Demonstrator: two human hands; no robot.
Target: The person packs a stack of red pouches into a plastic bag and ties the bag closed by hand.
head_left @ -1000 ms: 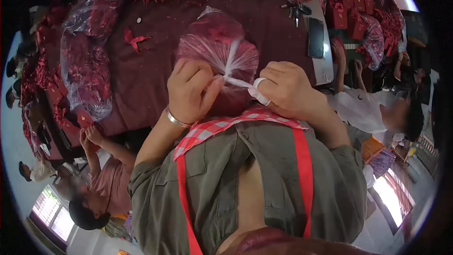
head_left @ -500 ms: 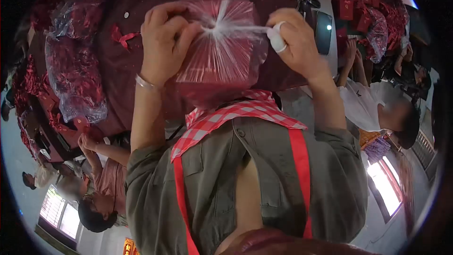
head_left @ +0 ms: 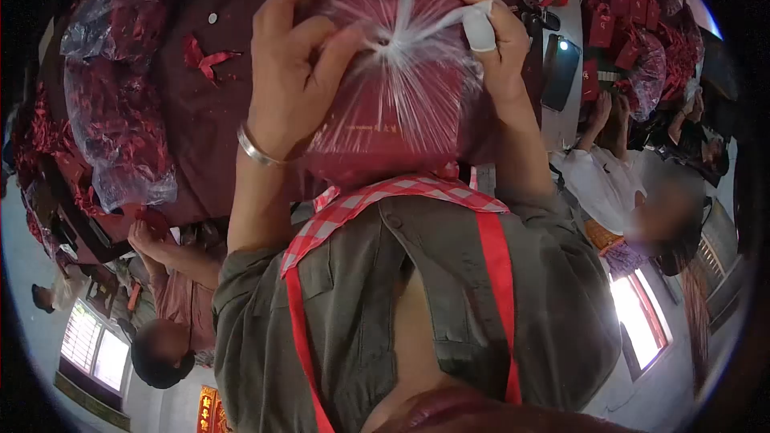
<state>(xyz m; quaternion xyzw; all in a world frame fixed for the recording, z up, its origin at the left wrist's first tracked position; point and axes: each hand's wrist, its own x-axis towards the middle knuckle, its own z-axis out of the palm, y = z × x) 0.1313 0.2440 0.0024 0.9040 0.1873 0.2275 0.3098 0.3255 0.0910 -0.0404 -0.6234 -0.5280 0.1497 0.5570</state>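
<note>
A dark red box (head_left: 389, 132) sits inside a clear plastic bag (head_left: 405, 72), right in front of my checked apron. The bag's top is gathered into a tight knot-like bunch, with creases fanning out from it. My left hand (head_left: 293, 64) is curled at the left of this bunch, thumb and forefinger closed on the plastic. On the right, my right hand (head_left: 501, 40) grips the stretched, twisted tail of the bag. One finger of that hand has a white covering (head_left: 479, 30). A silver bracelet (head_left: 255, 147) is on my left wrist.
A red ribbon (head_left: 204, 58) and a coin-like disc (head_left: 212, 18) lie on the dark red tablecloth (head_left: 216, 112). Plastic-wrapped red pieces (head_left: 120, 120) are at left. A phone (head_left: 560, 72) and keys (head_left: 539, 12) lie at right. Other people's hands (head_left: 148, 240) work on both sides.
My right hand has turned and moved slightly up, with the bag's tail now angled upward. The bagged box appears a little farther right in view. My left hand stays at the bunch.
</note>
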